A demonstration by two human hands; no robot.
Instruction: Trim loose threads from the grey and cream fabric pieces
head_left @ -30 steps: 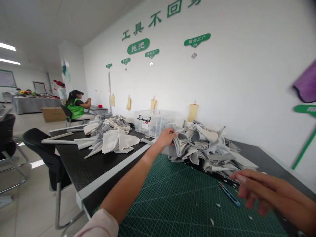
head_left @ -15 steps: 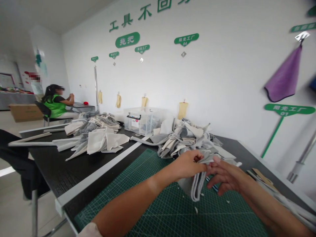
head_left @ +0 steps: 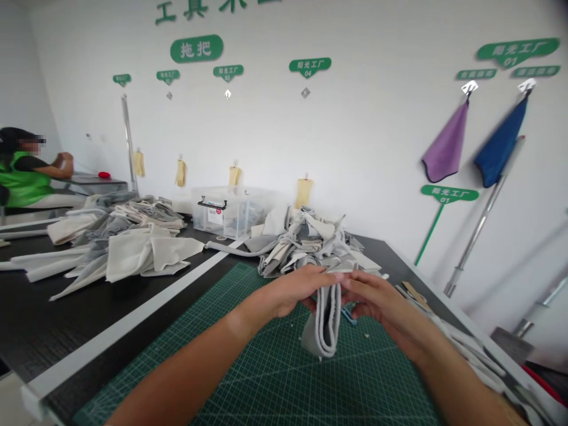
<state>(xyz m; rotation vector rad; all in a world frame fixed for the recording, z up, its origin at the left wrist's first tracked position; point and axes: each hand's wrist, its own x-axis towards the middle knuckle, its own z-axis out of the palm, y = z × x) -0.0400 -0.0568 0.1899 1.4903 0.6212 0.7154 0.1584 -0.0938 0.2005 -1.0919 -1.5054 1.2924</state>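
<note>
A folded strip of grey fabric (head_left: 323, 331) hangs in a loop above the green cutting mat (head_left: 266, 367). My left hand (head_left: 295, 291) grips its upper part from the left, thumb and fingers closed on it. From the right, my right hand (head_left: 368, 293) pinches the same strip near its top, its fingertips touching those of the left. Behind the right hand a small blue tool (head_left: 349, 316) lies on the mat, partly hidden. Just beyond both hands rises a pile of grey and cream fabric scraps (head_left: 306, 236).
A second heap of fabric (head_left: 133, 251) covers the left of the black table (head_left: 57, 313). A clear plastic box (head_left: 231, 213) stands between the heaps by the wall. Fabric strips (head_left: 465, 346) lie along the right edge. A person in a green vest (head_left: 26, 180) sits far left.
The view has swung to the right, bringing a blue cloth on the wall into sight. My right hand has closed in on the folded fabric, its fingers less spread than before.
</note>
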